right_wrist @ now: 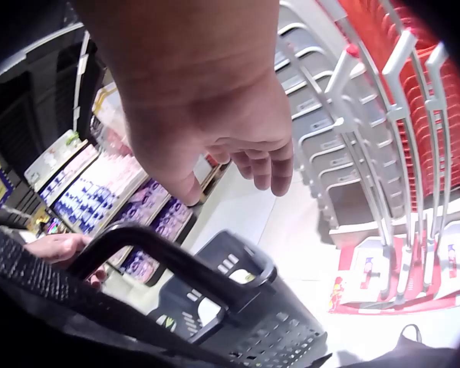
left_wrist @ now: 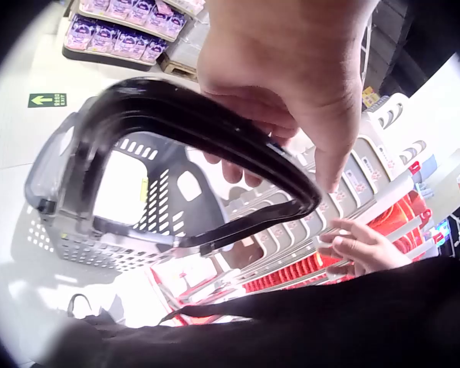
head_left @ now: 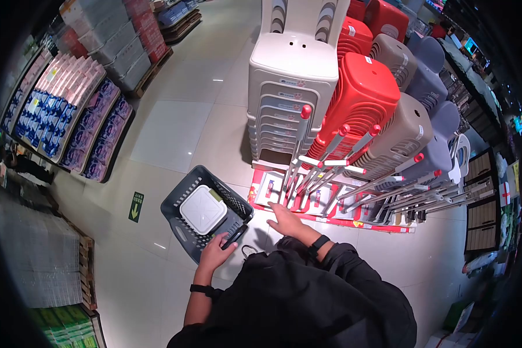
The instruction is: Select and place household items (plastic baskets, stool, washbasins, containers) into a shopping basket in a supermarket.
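My left hand (head_left: pixel 216 253) grips the black handle (left_wrist: pixel 111 126) of a dark grey shopping basket (head_left: pixel 182 232), its fingers passing under the bar in the left wrist view. Inside the basket lies a white square-lidded container (head_left: pixel 203 210) with a green clip on one side. To the right of the basket, my right hand (head_left: pixel 285 222) reaches forward with loose fingers and holds nothing. It is nearest to a row of long silver poles (right_wrist: pixel 402 153) with red tips, which stand on white bases over a red display platform (head_left: pixel 342 220).
Tall stacks of white chairs (head_left: pixel 293 64), red stools (head_left: pixel 371 81) and brown stools (head_left: pixel 409 124) rise behind the poles. A shelf of blue and purple packs (head_left: pixel 69 122) stands at the left. Wrapped pallet goods (head_left: pixel 37 255) sit at the lower left. A green arrow sign (head_left: pixel 136 207) marks the tiled floor.
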The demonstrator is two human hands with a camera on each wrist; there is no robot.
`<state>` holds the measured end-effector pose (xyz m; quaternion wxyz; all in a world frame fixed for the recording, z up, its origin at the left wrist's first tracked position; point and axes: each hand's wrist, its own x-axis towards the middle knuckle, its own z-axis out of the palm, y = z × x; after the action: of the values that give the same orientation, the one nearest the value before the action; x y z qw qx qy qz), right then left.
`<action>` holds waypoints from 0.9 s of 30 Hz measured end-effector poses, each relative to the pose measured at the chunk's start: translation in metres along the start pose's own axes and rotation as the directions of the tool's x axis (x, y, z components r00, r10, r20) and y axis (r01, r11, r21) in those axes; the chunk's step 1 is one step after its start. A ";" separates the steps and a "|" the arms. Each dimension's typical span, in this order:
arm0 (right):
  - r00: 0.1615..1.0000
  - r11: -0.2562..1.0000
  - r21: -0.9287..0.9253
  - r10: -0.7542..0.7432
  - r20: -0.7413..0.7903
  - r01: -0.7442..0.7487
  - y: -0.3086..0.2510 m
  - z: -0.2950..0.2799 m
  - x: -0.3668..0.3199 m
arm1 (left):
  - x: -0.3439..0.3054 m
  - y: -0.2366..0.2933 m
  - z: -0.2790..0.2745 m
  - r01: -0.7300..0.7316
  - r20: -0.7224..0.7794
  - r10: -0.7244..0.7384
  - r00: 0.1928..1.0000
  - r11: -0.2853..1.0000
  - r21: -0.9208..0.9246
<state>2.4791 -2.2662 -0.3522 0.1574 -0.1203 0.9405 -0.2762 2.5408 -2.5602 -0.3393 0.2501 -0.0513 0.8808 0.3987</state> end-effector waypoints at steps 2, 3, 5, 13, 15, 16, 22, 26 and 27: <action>0.989 0.994 0.035 0.105 -0.106 -0.102 0.028 -0.027 -0.006 | 0.017 0.020 -0.001 -0.123 -0.114 0.111 0.987 0.986 -0.110; 0.974 0.973 0.123 0.209 -0.089 -0.197 0.027 -0.053 -0.012 | 0.026 0.033 -0.001 -0.127 -0.117 0.115 0.986 0.987 -0.100; 0.939 0.965 0.117 0.254 -0.232 -0.232 0.051 -0.077 -0.015 | 0.048 0.062 0.002 -0.288 -0.209 0.249 0.946 0.940 -0.184; 0.871 0.971 0.117 0.237 -0.430 -0.207 0.130 -0.124 0.001 | 0.154 0.210 0.028 -0.432 -0.177 0.395 0.901 0.787 -0.441; 0.871 0.973 0.091 0.229 -0.435 -0.211 0.137 -0.124 0.006 | 0.167 0.243 0.037 -0.447 -0.193 0.406 0.893 0.754 -0.482; 0.882 0.955 0.125 0.298 -0.364 -0.271 0.128 -0.134 0.006 | 0.177 0.255 0.043 -0.438 -0.181 0.402 0.898 0.762 -0.477; 0.893 0.917 0.150 0.395 -0.216 -0.369 0.122 -0.139 0.029 | 0.226 0.303 0.047 -0.470 -0.192 0.448 0.873 0.672 -0.571; 0.889 0.909 0.127 0.416 -0.191 -0.398 0.121 -0.139 0.046 | 0.256 0.301 0.052 -0.397 -0.173 0.360 0.917 0.769 -0.502; 0.893 0.906 0.126 0.420 -0.160 -0.404 0.122 -0.141 0.051 | 0.260 0.298 0.053 -0.378 -0.145 0.352 0.925 0.808 -0.451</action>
<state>2.3638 -2.1145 -0.3196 0.1305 0.1148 0.9416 -0.2884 2.2499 -2.2911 -0.2922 0.1249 0.0488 0.7570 0.6394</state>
